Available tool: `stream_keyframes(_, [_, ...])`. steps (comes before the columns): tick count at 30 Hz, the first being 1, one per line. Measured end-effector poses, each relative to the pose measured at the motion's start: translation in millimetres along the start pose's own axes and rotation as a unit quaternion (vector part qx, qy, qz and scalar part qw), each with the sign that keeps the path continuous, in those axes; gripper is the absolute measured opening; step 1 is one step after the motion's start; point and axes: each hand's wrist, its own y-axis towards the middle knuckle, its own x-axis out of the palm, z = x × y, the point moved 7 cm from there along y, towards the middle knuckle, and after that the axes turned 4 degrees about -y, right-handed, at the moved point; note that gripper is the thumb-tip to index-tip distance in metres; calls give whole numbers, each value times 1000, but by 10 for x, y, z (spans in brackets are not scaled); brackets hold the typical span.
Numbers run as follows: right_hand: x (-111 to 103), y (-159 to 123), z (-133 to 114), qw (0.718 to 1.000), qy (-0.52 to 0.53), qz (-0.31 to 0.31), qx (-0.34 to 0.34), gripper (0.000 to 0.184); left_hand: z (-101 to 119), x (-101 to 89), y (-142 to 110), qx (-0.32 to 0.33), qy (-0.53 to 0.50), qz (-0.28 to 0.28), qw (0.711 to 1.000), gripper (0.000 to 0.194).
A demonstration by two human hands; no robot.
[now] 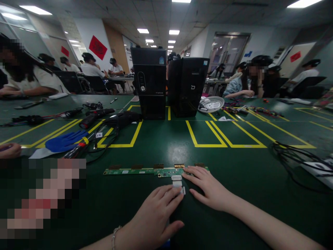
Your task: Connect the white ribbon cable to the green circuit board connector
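A long, narrow green circuit board [145,171] lies across the green table, with several copper-coloured tabs along its far edge. From its near edge, a short white flat ribbon cable [177,182] runs toward me. The fingertips of my left hand [157,211] rest on the cable's near end, and its thumb is held apart. My right hand [206,185] is spread over the board's right part, fingertips touching it and thumb on the table side. Under my left palm a bit of something blue shows, too covered to name.
Two black computer towers [148,83] stand ahead. A blue glove [66,140], a screwdriver [75,151] and a black corded tool [122,118] lie left. Black cables [291,163] are at right, a white basket [211,104] beyond. A co-worker's hand [10,150] rests far left.
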Motion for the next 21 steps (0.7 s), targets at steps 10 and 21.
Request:
stream_keyframes(10, [13, -4, 3, 1000, 5, 4, -1, 48, -50, 118, -1, 12, 8, -2, 1000, 69])
stream_keyframes(21, [-10, -4, -11, 1000, 8, -3, 4, 47, -109, 150, 10, -6, 18, 24, 1000, 70])
